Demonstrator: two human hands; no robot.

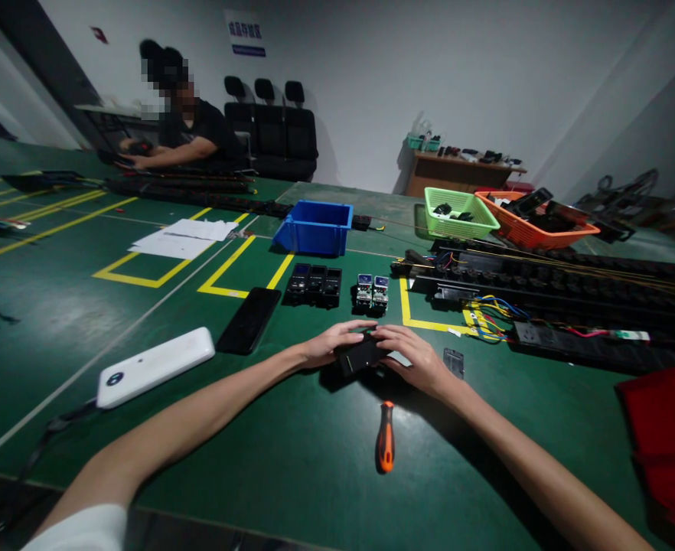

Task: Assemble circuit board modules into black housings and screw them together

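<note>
My left hand (337, 344) and my right hand (409, 353) grip a small black box (361, 357) from both sides, just over the green table (257, 459). Below it lies an orange and black screwdriver (386, 438). A flat black plate (454, 363) rests right of my right hand. Beyond my hands sit two small modules with screens (372, 292) and a group of black modules (314, 285). The undersides of the box and some fingertips are hidden.
A black phone (249, 320) and a white power bank (154, 367) lie left. Farther off stand a blue bin (318, 227), green basket (461, 213) and orange basket (536, 226). Black rails with wires (544, 295) fill the right. A person (194, 138) sits at the back left.
</note>
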